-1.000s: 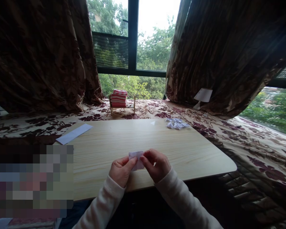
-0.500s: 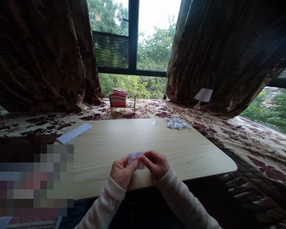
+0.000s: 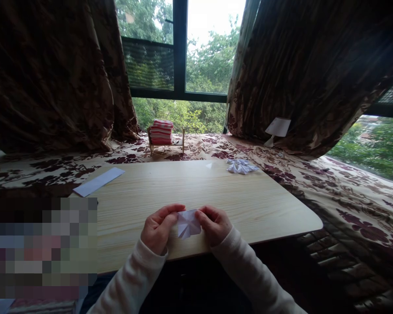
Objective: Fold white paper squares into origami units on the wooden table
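A small square of pale folded paper (image 3: 187, 223) with creases radiating from its middle is held just above the near edge of a light wooden table (image 3: 196, 192). My left hand (image 3: 157, 229) pinches its left side with curled fingers. My right hand (image 3: 215, 223) pinches its right side the same way. Both wrists wear cream sleeves.
A white paper strip (image 3: 98, 181) lies at the table's far left corner. A pile of folded paper pieces (image 3: 241, 166) sits at the far right. Behind the table a small wooden rack holds red-striped cloths (image 3: 162, 133). Patterned fabric and dark curtains surround the table.
The paper has been opened out flatter and now faces up, showing its creases. My hands have spread slightly apart to its two sides.
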The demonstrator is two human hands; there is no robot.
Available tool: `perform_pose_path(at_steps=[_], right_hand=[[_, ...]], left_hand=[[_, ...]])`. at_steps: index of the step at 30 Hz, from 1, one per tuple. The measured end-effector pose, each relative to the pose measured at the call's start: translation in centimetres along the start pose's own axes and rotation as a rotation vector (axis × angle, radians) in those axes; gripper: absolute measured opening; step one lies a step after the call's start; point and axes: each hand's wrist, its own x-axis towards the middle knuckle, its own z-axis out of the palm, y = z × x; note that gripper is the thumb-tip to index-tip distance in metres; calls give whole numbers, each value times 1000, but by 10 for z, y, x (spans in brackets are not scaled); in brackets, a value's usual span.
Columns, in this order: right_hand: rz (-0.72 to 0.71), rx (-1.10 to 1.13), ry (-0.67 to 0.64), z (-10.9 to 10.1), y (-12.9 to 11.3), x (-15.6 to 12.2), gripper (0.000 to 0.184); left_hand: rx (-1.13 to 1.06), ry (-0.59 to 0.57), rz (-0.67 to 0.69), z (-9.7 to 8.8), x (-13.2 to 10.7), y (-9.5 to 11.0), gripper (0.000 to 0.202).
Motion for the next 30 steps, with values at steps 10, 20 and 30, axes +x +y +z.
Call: perform_pose_path(at_steps=[10,20,30], right_hand=[[-10,-41,-29,0,-2,0,27],[-28,-38,-7,1,3,1,26],[-34,-57,-15,1,2,1,25]], left_hand=[[118,-293,-2,-9,7,1,22],[555,-402,305,-9,16,15,17],[582,-575,414,-15,24,21,10]])
